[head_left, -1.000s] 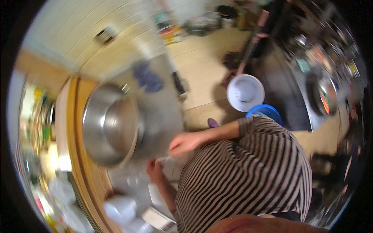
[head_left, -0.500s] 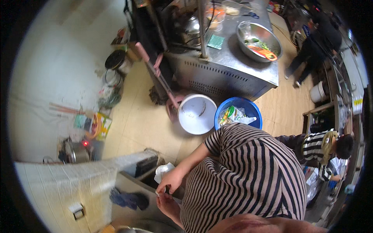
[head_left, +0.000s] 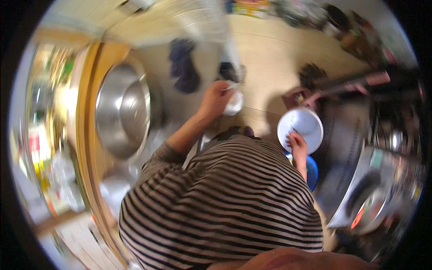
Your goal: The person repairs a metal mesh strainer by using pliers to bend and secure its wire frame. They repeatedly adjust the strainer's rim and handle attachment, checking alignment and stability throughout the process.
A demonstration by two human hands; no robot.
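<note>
**Pale piece in the left hand, right hand at the bucket**

The handling looks part-way through: a thin pale piece (head_left: 230, 87) is up in the left hand (head_left: 214, 100) and not set down on any surface. That hand is closed, its fingers pinched on the piece, though blur hides the exact grip. A white bundle (head_left: 234, 104) shows just beyond the fingers on the right; whether it touches them or joins the piece cannot be told.

The right hand (head_left: 297, 145) is well apart from the left, over the near part of the mouth of a white bucket (head_left: 310, 122). Its fingers are bent, and whether they hold anything cannot be told. Nor can it be told whether anything has gone into the bucket; dark marks show inside.

For edges, the steel counter (head_left: 204, 58) ends just left of the white bundle, with a dark cloth (head_left: 184, 67) on it and a large steel bowl (head_left: 122, 110) farther left, against a wooden ledge (head_left: 87, 103). Beige floor (head_left: 265, 54) runs on the far side between counter and bucket, giving both hands room. On the right, the bucket's rim, a blue tub (head_left: 312, 174) just on its near side, a pink handle (head_left: 377, 79) and a steel table (head_left: 348, 209) leave tighter room.
</note>
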